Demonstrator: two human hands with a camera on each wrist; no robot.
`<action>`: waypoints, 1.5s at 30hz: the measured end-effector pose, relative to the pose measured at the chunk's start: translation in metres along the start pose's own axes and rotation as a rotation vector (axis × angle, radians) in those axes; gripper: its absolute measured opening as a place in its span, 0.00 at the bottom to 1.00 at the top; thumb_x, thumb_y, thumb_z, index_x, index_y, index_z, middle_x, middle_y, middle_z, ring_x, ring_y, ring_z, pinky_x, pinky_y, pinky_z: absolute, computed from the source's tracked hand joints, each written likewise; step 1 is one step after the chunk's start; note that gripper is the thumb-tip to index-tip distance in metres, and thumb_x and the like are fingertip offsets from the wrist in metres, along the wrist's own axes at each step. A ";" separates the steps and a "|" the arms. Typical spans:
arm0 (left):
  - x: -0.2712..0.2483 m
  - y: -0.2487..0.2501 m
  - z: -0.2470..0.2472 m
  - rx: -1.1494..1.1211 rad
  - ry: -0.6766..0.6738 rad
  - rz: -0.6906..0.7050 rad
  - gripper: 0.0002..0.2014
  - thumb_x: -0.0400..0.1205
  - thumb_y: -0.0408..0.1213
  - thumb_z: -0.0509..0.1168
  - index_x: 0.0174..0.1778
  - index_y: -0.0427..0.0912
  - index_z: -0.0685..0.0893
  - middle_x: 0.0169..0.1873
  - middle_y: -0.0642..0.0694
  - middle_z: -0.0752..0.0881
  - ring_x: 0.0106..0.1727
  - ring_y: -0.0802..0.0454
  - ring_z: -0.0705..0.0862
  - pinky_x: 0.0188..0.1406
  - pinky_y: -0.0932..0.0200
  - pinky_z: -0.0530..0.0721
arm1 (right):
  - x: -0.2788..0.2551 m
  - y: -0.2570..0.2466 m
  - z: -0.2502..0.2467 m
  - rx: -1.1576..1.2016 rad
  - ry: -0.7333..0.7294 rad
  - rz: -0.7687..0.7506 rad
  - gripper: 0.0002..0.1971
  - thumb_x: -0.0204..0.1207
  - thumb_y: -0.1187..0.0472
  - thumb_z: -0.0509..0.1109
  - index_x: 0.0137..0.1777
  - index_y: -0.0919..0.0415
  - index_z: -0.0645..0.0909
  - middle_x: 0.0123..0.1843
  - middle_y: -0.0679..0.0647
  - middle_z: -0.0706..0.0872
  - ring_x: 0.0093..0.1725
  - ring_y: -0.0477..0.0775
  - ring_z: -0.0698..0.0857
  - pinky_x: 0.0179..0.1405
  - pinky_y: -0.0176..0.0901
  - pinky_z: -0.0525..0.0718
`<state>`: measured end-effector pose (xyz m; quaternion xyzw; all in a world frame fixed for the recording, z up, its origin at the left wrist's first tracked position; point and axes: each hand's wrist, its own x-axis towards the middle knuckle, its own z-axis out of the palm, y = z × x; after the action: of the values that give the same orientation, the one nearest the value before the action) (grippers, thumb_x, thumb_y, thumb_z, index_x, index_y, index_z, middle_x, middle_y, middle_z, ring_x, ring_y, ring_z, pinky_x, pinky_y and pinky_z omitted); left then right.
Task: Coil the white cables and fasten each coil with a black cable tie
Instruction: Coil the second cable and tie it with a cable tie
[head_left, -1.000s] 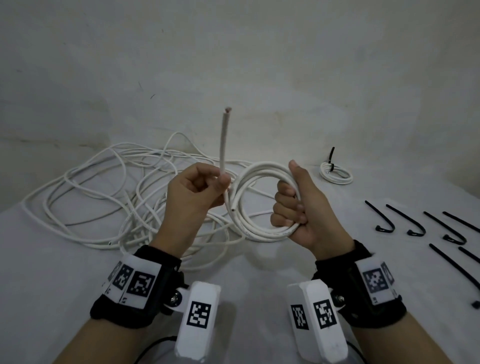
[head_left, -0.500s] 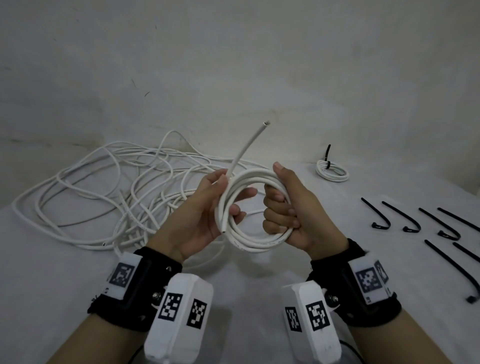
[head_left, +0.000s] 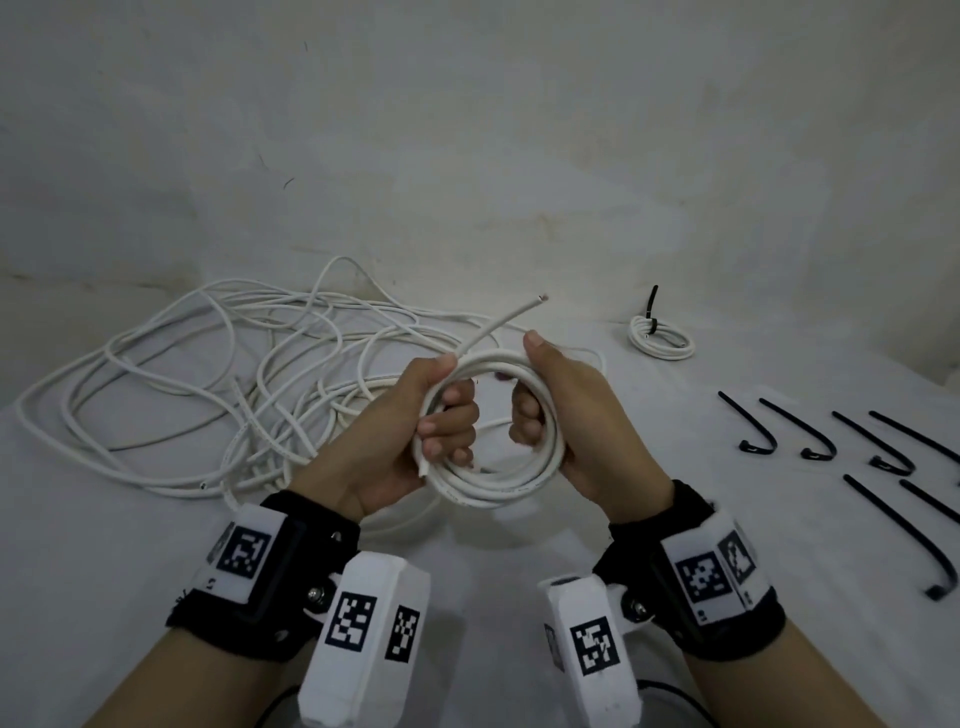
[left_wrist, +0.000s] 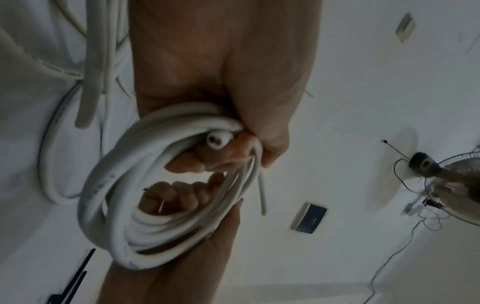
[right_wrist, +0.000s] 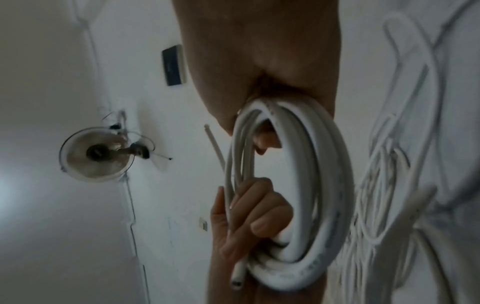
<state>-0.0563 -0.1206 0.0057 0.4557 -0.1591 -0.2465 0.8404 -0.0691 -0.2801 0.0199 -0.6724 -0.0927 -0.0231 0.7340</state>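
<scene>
Both hands hold the coil (head_left: 493, 457) up in the middle, near the body: left hand (head_left: 415, 441) curled round its left side, right hand (head_left: 561, 426) round its right. The cable looks light but springy; its loose end (head_left: 498, 325) sticks out far-left, so grip across all loops.

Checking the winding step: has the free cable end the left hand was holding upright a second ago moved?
Yes. The free end has swung down and right, toward the tied coil by the wall, and the left hand now grips the coil.
</scene>
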 end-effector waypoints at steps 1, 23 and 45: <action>0.000 -0.001 0.002 0.018 0.031 0.024 0.17 0.76 0.48 0.60 0.23 0.46 0.72 0.13 0.55 0.63 0.13 0.61 0.63 0.21 0.65 0.75 | 0.001 0.000 -0.002 -0.125 0.055 -0.100 0.14 0.84 0.53 0.61 0.43 0.63 0.78 0.27 0.50 0.77 0.25 0.46 0.75 0.29 0.41 0.74; 0.001 0.001 0.006 -0.189 0.127 0.214 0.17 0.77 0.45 0.57 0.22 0.45 0.68 0.11 0.55 0.61 0.11 0.62 0.60 0.16 0.70 0.67 | -0.005 -0.006 -0.007 -0.361 0.124 -0.401 0.05 0.68 0.64 0.79 0.36 0.55 0.87 0.57 0.51 0.82 0.58 0.46 0.83 0.55 0.43 0.84; -0.010 0.006 0.009 0.089 0.094 0.160 0.09 0.79 0.43 0.68 0.41 0.41 0.78 0.14 0.55 0.62 0.13 0.63 0.59 0.17 0.69 0.70 | -0.007 -0.016 -0.010 -0.083 -0.192 -0.137 0.21 0.66 0.61 0.75 0.60 0.58 0.79 0.30 0.56 0.83 0.23 0.54 0.85 0.29 0.49 0.87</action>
<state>-0.0667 -0.1182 0.0151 0.4893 -0.1662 -0.1498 0.8429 -0.0771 -0.2918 0.0334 -0.6935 -0.2072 -0.0123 0.6899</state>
